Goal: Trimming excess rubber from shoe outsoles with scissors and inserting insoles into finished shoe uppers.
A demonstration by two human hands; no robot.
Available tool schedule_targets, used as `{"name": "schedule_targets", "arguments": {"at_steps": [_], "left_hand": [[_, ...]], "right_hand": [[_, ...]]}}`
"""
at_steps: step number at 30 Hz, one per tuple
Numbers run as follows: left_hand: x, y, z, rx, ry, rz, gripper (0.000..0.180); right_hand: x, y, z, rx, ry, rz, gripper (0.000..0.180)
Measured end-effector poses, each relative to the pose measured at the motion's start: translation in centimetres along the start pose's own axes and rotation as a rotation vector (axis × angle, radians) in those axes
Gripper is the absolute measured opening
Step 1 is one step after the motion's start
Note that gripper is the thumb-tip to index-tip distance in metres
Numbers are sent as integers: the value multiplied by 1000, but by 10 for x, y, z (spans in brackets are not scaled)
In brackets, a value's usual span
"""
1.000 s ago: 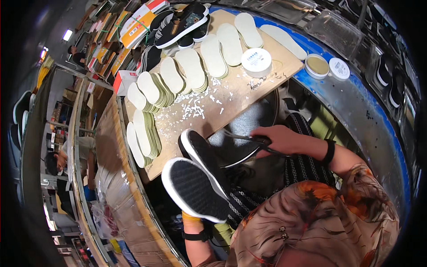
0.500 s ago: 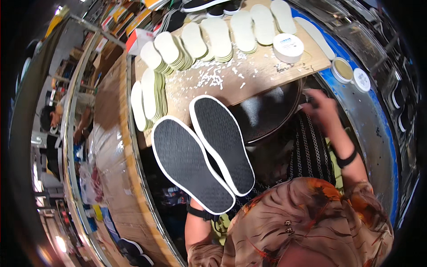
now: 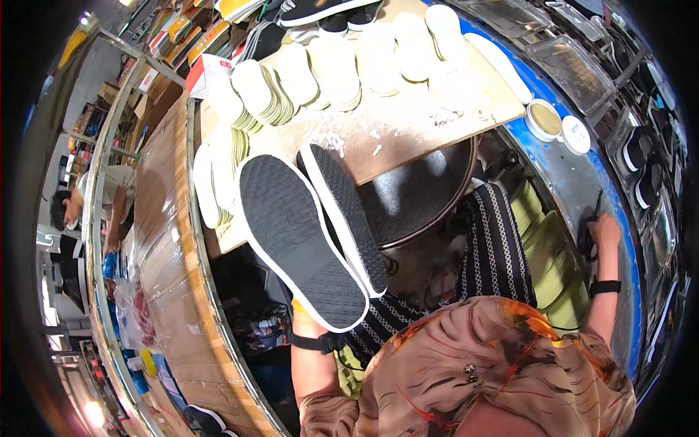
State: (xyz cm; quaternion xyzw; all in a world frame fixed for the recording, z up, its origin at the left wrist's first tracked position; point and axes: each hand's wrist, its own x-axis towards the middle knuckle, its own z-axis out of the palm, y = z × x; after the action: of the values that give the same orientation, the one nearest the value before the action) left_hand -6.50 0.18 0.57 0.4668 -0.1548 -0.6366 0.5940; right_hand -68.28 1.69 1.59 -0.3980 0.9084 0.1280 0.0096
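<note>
Far from the right hand (image 3: 604,231), shoes (image 3: 291,226) hide the left hand.

insoles (image 3: 338,69) overexposed | shoe soles (image 3: 291,226) crisp | light (image 3: 94,414) flares lower left | edges bowed, corners black

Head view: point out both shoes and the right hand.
Left-side shoe (image 3: 297,233): head view, middle of its dark sole.
Right-side shoe (image 3: 350,216): head view, middle of its dark sole.
Right hand (image 3: 606,231): head view, back of the hand.
</note>
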Motion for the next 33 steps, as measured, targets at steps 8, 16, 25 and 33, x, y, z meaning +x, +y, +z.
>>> {"name": "schedule_targets", "arguments": {"at_steps": [8, 16, 25, 33], "left_hand": [[32, 28, 82, 1277, 55, 539, 26], [16, 125, 47, 952, -145, 230, 28], [96, 243, -116, 1848, 258, 768, 50], [132, 225, -138, 1870, 159, 756, 50]], "right_hand": [[-87, -213, -153, 751, -346, -987, 51], [-148, -416, -226, 155, -256, -1589, 48], [-293, -609, -234, 153, -136, -1805, 55], [-287, -614, -216, 271, -158, -1930, 53]]}}
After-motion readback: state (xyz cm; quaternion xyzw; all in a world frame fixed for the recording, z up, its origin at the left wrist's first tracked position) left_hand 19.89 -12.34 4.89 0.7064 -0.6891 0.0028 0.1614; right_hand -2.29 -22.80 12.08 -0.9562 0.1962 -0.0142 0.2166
